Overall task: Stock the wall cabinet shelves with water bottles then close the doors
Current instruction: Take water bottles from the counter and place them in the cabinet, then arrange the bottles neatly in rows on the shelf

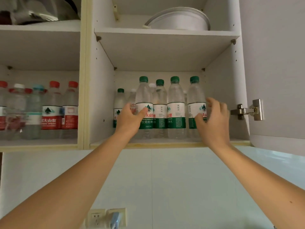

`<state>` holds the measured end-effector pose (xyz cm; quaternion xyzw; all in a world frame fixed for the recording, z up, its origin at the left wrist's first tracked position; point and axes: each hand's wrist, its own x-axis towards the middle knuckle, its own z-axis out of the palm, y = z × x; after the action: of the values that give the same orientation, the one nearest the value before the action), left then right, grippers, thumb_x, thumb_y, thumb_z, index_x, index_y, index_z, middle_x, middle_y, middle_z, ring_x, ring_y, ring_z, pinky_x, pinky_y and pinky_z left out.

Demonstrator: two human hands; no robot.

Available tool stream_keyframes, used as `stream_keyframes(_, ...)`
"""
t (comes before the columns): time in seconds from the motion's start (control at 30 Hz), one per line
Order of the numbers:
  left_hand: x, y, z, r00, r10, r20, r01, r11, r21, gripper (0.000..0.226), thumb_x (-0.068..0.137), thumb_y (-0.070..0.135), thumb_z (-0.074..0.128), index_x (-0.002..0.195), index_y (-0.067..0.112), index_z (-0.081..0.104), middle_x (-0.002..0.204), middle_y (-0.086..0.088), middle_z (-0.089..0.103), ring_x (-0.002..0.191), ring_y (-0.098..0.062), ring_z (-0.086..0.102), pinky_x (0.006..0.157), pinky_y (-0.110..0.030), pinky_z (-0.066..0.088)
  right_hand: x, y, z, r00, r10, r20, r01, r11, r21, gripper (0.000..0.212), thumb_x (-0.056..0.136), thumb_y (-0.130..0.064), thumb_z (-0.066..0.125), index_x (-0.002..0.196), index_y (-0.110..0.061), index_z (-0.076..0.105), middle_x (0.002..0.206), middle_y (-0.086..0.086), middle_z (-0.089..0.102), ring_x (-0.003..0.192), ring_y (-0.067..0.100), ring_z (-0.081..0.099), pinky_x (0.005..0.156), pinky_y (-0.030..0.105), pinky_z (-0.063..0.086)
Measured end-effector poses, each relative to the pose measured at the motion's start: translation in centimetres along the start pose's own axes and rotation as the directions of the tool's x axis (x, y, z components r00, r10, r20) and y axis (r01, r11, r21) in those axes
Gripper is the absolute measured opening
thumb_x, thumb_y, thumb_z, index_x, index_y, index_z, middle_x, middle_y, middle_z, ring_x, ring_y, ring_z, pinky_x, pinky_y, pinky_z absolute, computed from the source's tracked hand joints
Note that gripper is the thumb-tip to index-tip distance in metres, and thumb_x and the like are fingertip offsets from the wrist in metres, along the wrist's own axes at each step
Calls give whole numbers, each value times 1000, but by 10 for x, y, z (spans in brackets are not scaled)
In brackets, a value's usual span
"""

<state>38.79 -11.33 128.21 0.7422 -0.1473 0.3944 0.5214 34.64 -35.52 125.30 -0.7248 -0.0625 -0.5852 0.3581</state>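
The right compartment of the open wall cabinet [165, 144] holds a front row of green-capped water bottles, with more bottles behind. My left hand [130, 119] wraps the leftmost front green-capped bottle [145, 96], thumb across its label and fingers on its left side. My right hand [214, 119] is blurred and cupped loosely at the rightmost green-capped bottle [195, 98]. Its thumb is in front of the label and its fingers are spread at the bottle's right edge. Both bottles stand upright on the shelf. The left compartment holds red-capped bottles [51, 109].
The right cabinet door [272, 63] stands open, with its metal hinge [247, 110] just right of my right hand. A white bowl [178, 20] sits on the upper shelf and metal cookware [41, 12] at upper left. Wall sockets [96, 219] are below on the tiled wall.
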Motion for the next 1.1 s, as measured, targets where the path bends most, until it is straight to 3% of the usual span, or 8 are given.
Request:
stream_keyframes(0.13, -25, 15, -36, 962, 243, -124, -241, 970, 31, 42, 96, 41, 67, 129, 16, 59, 105, 14, 63, 90, 4, 58, 70, -8, 46, -41, -36, 3, 971, -240, 7, 238, 965, 114, 59, 85, -7, 60, 142, -14, 45, 128, 5, 47, 119, 23, 44, 103, 48, 41)
stream_keyframes(0.33, -90, 5, -89, 902, 426, -63, -425, 905, 34, 14, 99, 27, 67, 109, 19, 63, 98, 12, 65, 88, 5, 59, 76, -11, 48, -110, -69, 21, 894, -417, 165, 380, 900, 214, 59, 82, -6, 56, 140, -8, 49, 122, 6, 52, 112, 25, 52, 98, 45, 46)
stream_keyframes(0.47, -137, -36, -118, 944, 329, 31, -330, 943, 51, 15, 98, 25, 68, 111, 19, 64, 97, 12, 65, 89, 2, 61, 73, -17, 52, -164, -75, 40, 877, -399, 268, 304, 892, 333, 49, 87, -2, 59, 135, -7, 54, 115, 2, 55, 100, 15, 55, 89, 22, 48)
stream_keyframes(0.63, -202, -110, -145, 989, 108, 96, -119, 987, 109, 17, 97, 27, 68, 112, 21, 65, 95, 12, 65, 91, -5, 64, 72, -22, 55, -255, -70, 71, 791, -269, 550, 24, 912, 410, 42, 89, -15, 55, 131, -25, 57, 112, -12, 55, 95, 8, 61, 72, 16, 52)
stream_keyframes(0.77, -261, -175, -164, 985, -105, 136, 84, 984, 154, 14, 95, 24, 70, 108, 20, 67, 92, 9, 67, 85, -6, 62, 72, -28, 56, -340, -62, 98, 649, -128, 750, -191, 927, 323, 45, 88, -14, 60, 130, -29, 56, 107, -17, 56, 90, 7, 61, 69, 17, 52)
stream_keyframes(0.87, -310, -223, -183, 957, -249, 151, 203, 942, 269, 20, 95, 27, 71, 111, 16, 67, 94, 10, 68, 87, -6, 62, 74, -16, 51, -408, -57, 109, 494, -39, 868, -262, 946, 192, 49, 89, -20, 60, 136, -32, 51, 108, -17, 56, 87, 3, 62, 71, 17, 52)
stream_keyframes(0.97, -367, -276, -203, 846, -494, 202, 379, 822, 424, 25, 93, 32, 73, 114, 19, 66, 99, 8, 67, 85, -5, 63, 70, -13, 46, -479, -50, 114, 302, 69, 951, -307, 951, 29, 46, 90, -24, 62, 136, -26, 55, 110, -10, 58, 84, 5, 62, 75, 26, 53)
stream_keyframes(1.1, -446, -337, -231, 469, -869, 156, 605, 446, 660, 50, 87, 41, 77, 128, 18, 61, 119, 2, 65, 103, -14, 62, 82, -24, 44, -571, -38, 106, 38, 266, 963, -375, 897, -233, 41, 93, -32, 63, 132, -21, 59, 109, -5, 60, 91, 13, 58, 73, 25, 47)
